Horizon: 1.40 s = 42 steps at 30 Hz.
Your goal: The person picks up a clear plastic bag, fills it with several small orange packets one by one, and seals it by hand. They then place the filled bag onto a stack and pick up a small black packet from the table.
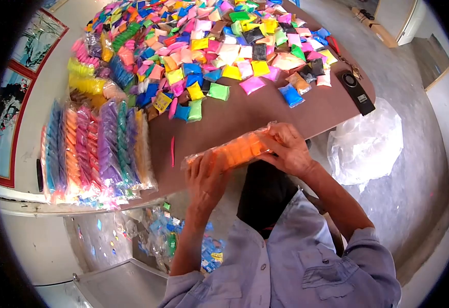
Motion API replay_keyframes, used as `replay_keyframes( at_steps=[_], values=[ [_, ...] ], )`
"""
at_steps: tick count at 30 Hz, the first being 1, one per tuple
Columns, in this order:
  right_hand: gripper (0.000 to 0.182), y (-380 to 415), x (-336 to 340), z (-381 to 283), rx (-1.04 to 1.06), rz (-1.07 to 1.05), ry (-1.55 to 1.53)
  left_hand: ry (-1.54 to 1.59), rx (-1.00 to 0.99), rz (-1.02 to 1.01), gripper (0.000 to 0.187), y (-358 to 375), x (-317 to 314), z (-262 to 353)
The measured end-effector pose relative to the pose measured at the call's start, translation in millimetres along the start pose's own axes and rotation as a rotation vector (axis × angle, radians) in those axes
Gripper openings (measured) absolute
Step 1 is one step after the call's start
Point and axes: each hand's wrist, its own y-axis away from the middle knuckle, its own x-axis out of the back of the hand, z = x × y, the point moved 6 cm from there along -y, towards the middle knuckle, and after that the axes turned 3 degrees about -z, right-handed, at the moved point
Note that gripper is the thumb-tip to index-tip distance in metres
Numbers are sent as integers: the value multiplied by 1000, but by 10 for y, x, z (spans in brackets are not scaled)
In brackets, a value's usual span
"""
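Already your left hand [204,177] and right hand [286,149] close their fingers around the ends of the orange-filled long bag [234,151], above the table [265,110] edge. Several filled sleeves [96,149] lie stacked; many loose packets [219,46] remain unpacked.

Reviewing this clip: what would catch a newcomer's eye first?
The big heap of small colourful packets covering the far half of the brown table. Nearer, the left hand and right hand grip a long clear bag of orange packets, with sorted bagged rows at the left edge.
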Motion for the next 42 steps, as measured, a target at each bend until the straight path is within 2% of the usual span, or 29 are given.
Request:
replay_keyframes(
  at_steps=[9,15,17,22,32,34,36,38,39,40,41,42],
  values=[
    [60,28,2,-48,-36,25,20,-38,149,45,58,352,86,-274],
    [60,108,-3,-42,-78,30,61,81,230,103,61,465,118,-366],
    [61,143,16,-27,-90,18,73,98,299,51,64,560,52,-472],
    [67,250,-13,58,-62,-34,16,103,277,-14,67,541,147,-436],
    [66,305,173,111,-75,-91,-48,183,135,59,59,620,69,-524],
    [57,250,288,101,-158,-53,-222,211,138,66,57,615,145,-504],
    [52,157,383,74,-166,-44,-252,238,146,73,54,615,254,-476],
    [47,69,452,57,-171,-40,-288,424,197,96,43,629,358,-494],
    [43,48,435,114,-283,-100,-393,423,206,103,43,677,364,-515],
    [40,33,389,165,-396,-160,-495,605,340,59,37,749,295,-604],
    [40,-7,354,179,-389,-167,-492,789,472,14,32,813,217,-672],
    [39,-26,260,239,-504,-228,-526,792,478,22,32,814,239,-658]
  ],
)
